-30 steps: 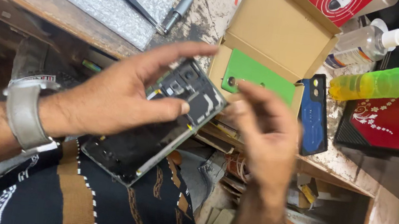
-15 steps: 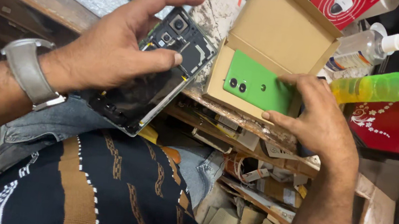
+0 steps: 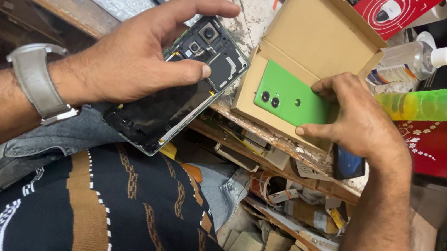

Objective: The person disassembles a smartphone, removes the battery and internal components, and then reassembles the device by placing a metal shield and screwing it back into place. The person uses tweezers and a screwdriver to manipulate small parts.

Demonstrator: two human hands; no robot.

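Left hand (image 3: 123,66) grips opened phone (image 3: 182,90); right hand (image 3: 356,121) seemingly touches green cover (image 3: 291,97).

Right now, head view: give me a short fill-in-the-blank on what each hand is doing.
1. The left hand holds an opened phone whose back cover is ____.
2. The right hand rests on a back cover coloured ____.
3. That cover lies in an open ____ box.
4. A grey watch sits on the ____ wrist.

Missing words: off; green; cardboard; left
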